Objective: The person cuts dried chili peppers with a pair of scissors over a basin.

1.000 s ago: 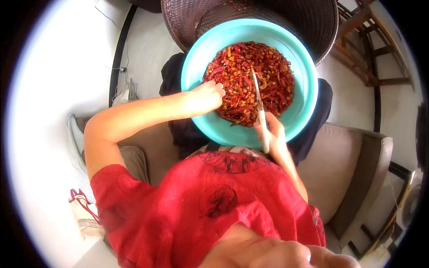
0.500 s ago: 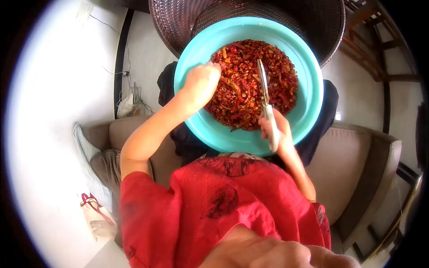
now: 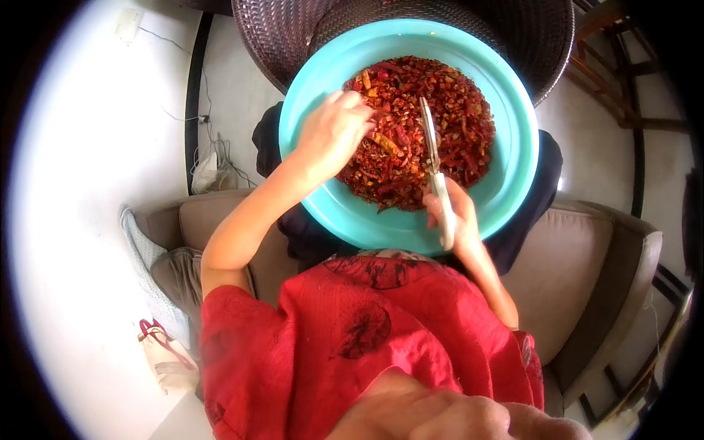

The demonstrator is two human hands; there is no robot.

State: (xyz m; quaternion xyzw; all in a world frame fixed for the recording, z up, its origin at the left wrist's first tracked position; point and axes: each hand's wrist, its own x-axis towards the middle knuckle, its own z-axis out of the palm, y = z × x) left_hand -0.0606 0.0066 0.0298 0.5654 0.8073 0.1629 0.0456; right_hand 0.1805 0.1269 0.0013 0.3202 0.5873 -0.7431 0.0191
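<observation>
A turquoise basin (image 3: 517, 147) rests on my lap, holding a heap of chopped dried red chillies (image 3: 411, 139). My right hand (image 3: 453, 211) grips the white handles of the scissors (image 3: 429, 139) at the basin's near side, their blades pointing away from me over the chillies. Over the left part of the heap is my left hand (image 3: 339, 132), its fingers bent together at the edge of the chillies. A reddish piece shows by its fingertips, but I cannot make out clearly what they hold.
A dark woven basket (image 3: 275, 37) stands just beyond the basin. Beneath me is a beige sofa (image 3: 561, 257). Wooden furniture (image 3: 601, 73) stands at the upper right. At the lower left lies a bag with red handles (image 3: 165, 352), and cables run along the floor at the left.
My left hand has moved up along the basin's left side, and its fingers have shifted slightly right over the chillies. The scissors are turned more upright than a second ago. The whole view has shifted a little.
</observation>
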